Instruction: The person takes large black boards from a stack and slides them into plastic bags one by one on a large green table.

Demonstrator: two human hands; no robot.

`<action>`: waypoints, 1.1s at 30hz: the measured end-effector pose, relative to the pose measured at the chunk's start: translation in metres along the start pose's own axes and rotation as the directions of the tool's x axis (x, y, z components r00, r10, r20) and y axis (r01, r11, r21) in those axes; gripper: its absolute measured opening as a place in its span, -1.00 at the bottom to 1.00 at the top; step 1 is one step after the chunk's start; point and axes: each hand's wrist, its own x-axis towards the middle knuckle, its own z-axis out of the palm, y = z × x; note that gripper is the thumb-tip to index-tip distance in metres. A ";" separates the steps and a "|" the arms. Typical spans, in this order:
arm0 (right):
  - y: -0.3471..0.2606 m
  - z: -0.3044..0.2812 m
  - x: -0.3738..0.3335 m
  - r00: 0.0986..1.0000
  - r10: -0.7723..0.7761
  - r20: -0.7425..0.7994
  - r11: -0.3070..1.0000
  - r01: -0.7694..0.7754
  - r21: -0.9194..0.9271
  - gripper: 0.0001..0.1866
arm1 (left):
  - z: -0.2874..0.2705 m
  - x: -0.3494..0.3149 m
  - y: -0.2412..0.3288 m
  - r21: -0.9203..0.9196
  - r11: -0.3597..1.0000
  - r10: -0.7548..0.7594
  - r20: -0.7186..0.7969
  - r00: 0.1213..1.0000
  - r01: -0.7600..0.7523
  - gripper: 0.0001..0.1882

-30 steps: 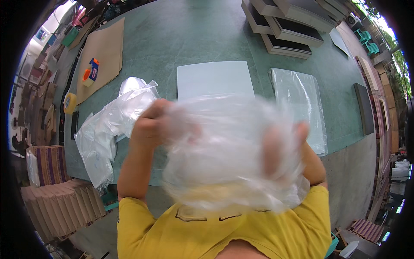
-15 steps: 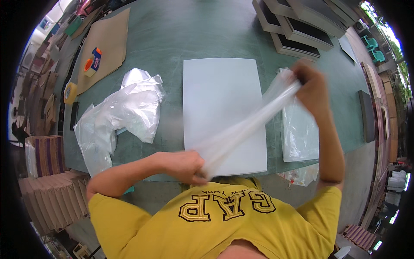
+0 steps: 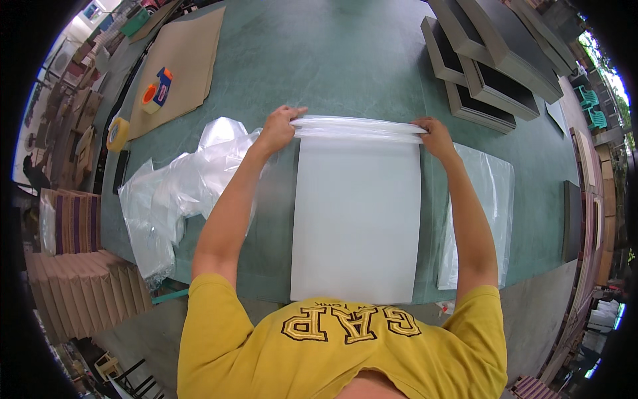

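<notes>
Spanning both hands (image 3: 278, 130) (image 3: 436, 137): clear plastic (image 3: 359, 128)

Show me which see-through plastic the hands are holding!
The bunched strip across the white sheet, between left hand and right hand. The crumpled heap on the left and flat piece on the right lie unheld.

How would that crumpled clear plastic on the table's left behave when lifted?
Probably floppy: the crumpled clear plastic lies in loose folds. Likely light for its bulk, since it looks thin and partly see-through. Its shiny highlights suggest it may be slippery.
</notes>
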 end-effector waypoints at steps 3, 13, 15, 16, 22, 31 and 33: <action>-0.004 -0.006 0.002 1.000 -0.003 0.017 0.999 0.004 -0.039 -0.75 | -0.006 0.006 0.006 0.011 1.000 -0.021 0.044 0.999 0.020 -0.57; -0.081 -0.069 -0.010 0.988 0.155 -0.014 0.973 -0.150 0.173 -0.80 | -0.076 0.002 0.057 -0.607 0.780 -0.079 0.148 0.986 0.154 -0.85; -0.091 -0.082 -0.008 0.986 0.167 -0.008 0.984 -0.166 0.067 -0.77 | -0.087 -0.003 0.065 -0.581 0.807 -0.033 0.133 0.991 0.105 -0.84; -0.096 -0.091 -0.009 0.985 0.170 0.031 0.981 -0.172 0.091 -0.75 | -0.092 -0.005 0.067 -0.568 0.819 -0.012 0.126 0.992 0.082 -0.83; -0.043 -0.109 -0.025 0.961 -0.153 0.230 0.179 -0.202 0.963 -0.67 | -0.095 -0.029 0.065 -0.965 0.167 0.065 0.217 0.974 0.204 -0.76; -0.046 -0.066 -0.071 0.919 0.227 0.321 -0.106 -0.304 0.947 -0.60 | -0.062 -0.042 0.060 -0.952 0.112 0.044 0.292 0.956 0.285 -0.80; -0.062 -0.060 -0.089 0.889 0.298 0.348 -0.019 -0.359 0.933 -0.57 | -0.059 -0.052 0.064 -0.902 0.320 0.004 0.308 0.951 0.291 -0.83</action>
